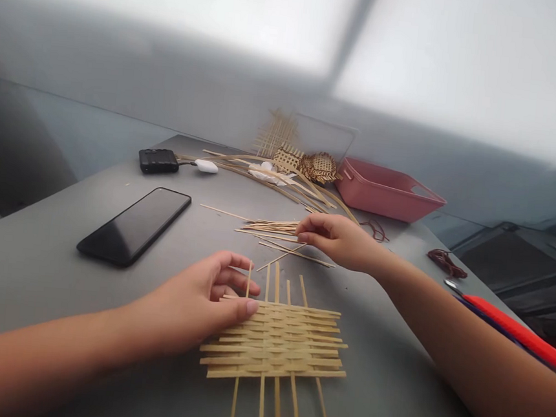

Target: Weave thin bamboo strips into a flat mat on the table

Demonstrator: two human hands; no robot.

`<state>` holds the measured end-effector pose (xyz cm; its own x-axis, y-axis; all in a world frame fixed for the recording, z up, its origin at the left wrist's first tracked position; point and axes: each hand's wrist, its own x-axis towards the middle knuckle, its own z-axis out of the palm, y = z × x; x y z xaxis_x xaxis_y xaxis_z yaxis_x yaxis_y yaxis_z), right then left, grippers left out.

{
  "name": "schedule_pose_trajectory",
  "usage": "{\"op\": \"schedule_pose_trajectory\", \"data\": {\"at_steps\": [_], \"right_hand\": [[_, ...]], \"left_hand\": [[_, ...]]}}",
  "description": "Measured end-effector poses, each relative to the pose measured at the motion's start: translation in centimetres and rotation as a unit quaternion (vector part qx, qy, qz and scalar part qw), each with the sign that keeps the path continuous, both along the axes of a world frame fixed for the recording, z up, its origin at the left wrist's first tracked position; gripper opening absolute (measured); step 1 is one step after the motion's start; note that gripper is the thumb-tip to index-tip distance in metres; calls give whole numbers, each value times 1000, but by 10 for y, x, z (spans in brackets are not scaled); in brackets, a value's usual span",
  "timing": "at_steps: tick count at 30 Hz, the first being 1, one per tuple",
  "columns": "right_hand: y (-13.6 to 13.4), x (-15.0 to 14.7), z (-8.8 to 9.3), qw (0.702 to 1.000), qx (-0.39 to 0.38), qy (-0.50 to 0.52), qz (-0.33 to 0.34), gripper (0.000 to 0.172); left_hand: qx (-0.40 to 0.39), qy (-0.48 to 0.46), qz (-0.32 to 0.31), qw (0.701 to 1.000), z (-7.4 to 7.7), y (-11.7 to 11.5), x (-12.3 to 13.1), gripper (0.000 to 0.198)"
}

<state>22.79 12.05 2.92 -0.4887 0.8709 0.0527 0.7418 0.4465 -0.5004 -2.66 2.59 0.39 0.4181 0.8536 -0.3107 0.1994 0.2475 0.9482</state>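
Observation:
A partly woven mat of pale bamboo strips lies at the table's front, with long strips sticking out toward me and away from me. My left hand grips its far left corner, thumb on top and fingers curled behind an upright strip. Beyond the mat is a loose pile of thin bamboo strips, some crossing each other. My right hand is at the right end of this pile, its thumb and fingers pinched together on strips; how many are in the pinch is hidden.
A black phone lies left on the grey table. Behind it are a black power bank and a white earphone case. Woven pieces and a pink basket stand at the back. Brown cord and a red-handled tool lie right.

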Motion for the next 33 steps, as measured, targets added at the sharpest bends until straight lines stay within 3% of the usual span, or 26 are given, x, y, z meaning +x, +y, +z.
{"op": "schedule_pose_trajectory", "data": {"at_steps": [6,23,33], "right_hand": [[-8,0,2,1000,18,-2,4,15],[-8,-1,1,999,23,-30,-7,17],[-3,0,-6,995,17,-95,25,13]], "left_hand": [[-3,-17,-33,999,-2,0,-1,64],[-24,-25,-24,999,-1,1,2,50],[-32,-30,-18,999,-1,2,3,48]]}}
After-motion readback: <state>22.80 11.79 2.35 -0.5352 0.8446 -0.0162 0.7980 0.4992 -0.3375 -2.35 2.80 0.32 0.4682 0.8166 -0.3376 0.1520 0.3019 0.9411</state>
